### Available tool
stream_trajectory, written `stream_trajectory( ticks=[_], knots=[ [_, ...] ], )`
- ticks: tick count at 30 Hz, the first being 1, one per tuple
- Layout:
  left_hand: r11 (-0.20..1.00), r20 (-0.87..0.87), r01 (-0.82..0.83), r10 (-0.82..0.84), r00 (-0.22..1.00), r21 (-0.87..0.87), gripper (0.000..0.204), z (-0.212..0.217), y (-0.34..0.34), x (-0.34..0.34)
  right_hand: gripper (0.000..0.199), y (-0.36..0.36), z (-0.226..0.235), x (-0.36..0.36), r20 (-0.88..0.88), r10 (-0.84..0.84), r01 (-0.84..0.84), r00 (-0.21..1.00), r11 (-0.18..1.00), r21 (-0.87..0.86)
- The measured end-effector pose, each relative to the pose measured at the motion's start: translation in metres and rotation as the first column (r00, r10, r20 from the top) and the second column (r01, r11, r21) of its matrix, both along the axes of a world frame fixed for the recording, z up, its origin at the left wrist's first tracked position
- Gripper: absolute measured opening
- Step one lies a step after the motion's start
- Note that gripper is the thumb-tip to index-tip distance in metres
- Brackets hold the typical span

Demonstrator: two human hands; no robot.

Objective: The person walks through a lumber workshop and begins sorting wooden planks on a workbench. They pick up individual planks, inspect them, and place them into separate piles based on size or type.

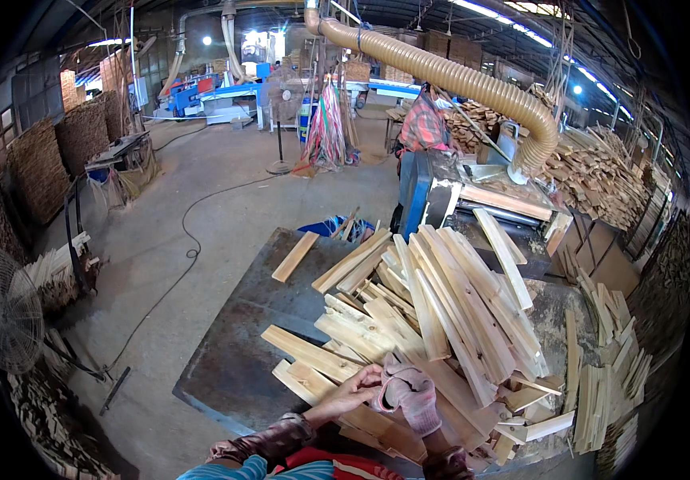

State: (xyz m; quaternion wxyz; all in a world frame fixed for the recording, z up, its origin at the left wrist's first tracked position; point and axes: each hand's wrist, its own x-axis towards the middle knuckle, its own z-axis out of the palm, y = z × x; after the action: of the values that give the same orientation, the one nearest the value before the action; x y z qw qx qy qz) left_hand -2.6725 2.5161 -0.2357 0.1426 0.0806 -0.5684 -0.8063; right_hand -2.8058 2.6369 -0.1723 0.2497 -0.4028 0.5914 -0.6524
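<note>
At the near edge of the slat pile [433,312], a pale wooden slat [313,352] was pinched by the bare left hand [354,386]; the gloved right hand [410,392] was curled alongside. A square, two-handed lift was judged safest.

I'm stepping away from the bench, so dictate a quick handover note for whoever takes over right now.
Left hand: bare, fingers resting on the near wooden slats.
Right hand: in a pink work glove, also on the slats; whether it grips one cannot be told.
Loose slat pile covers the metal table.
A neater stack sits at the right.
Done: some stacked. Left: most of the pile.
</note>
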Motion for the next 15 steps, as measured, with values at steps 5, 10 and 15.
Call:
stream_trajectory(
  ticks=[5, 10, 15],
  knots=[
    [0.997, 0.074, -0.078, 0.076, 0.994, 0.023, 0.046, 0.000, 0.007, -0.002, 0.010, 0.002, 0.005, 0.000, -0.487, 0.099, -0.013, 0.868, 0.984, 0.176],
    [0.996, 0.022, -0.020, 0.018, 1.000, 0.091, 0.041, 0.008, 0.006, 0.006, 0.013, 0.004, 0.010, -0.005, -0.619, 0.145, -0.022, 0.772, 0.979, 0.202],
    [0.997, 0.021, -0.061, 0.060, 0.998, 0.051, 0.033, -0.008, 0.004, 0.007, 0.014, 0.004, 0.014, -0.008, -0.588, 0.195, -0.015, 0.785, 0.955, 0.297]
  ],
)
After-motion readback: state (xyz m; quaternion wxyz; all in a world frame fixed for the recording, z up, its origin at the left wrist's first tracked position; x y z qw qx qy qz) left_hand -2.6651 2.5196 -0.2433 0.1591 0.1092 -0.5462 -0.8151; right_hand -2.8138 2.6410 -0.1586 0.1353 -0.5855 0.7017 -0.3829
